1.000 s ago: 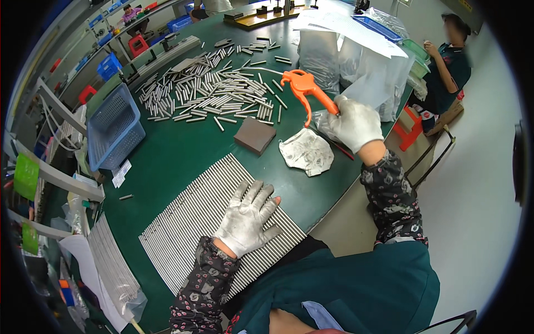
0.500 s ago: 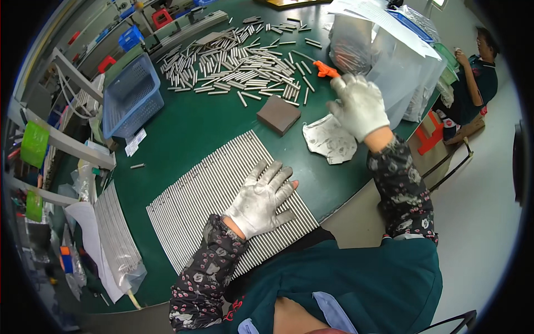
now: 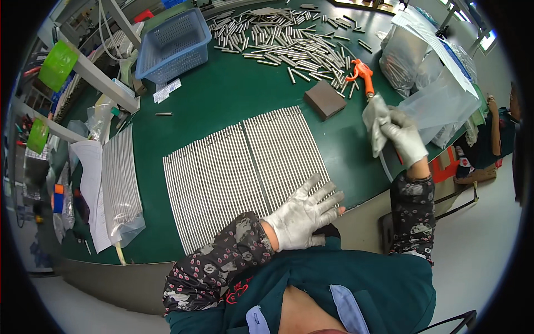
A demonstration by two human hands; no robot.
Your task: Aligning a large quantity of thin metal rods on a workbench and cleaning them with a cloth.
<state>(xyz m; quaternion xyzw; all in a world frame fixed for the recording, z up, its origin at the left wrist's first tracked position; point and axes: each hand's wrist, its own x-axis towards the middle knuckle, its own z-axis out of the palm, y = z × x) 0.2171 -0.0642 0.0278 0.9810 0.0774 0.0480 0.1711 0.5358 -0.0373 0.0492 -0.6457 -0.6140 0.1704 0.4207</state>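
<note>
Laid flat on the green counter (image 3: 214, 108), side by side in 2 ridged groups with a narrow dark gap between: slim metal rods (image 3: 214, 183), straight, silvery, with small dark marks near the far ends. Likely stiff and hard to break, light taken 1 at a time but weighty as a sheet, and apt to roll or slide if nudged, being round and smooth. Best pinched at an end or mid-length singly, or squeezed from both outer sides when moved as a group. Spread wide, palm down, over the near end of the right-hand group: the gloved left hand (image 3: 300, 217), gripping nothing. Closed with thumb and fingers on a limp, crumpled grey-white cloth (image 3: 376, 128): the gloved right hand (image 3: 406, 139), out beyond the rods. Probably soft and almost weightless, that cloth, easy to bunch anywhere. Nearby, a matt brown block (image 3: 325, 100) with flat faces and crisp edges, a glossy orange air gun (image 3: 362, 71), a loose heap of short shiny pins (image 3: 289, 47), and a blue plastic basket (image 3: 178, 65) with perforated walls.
</note>
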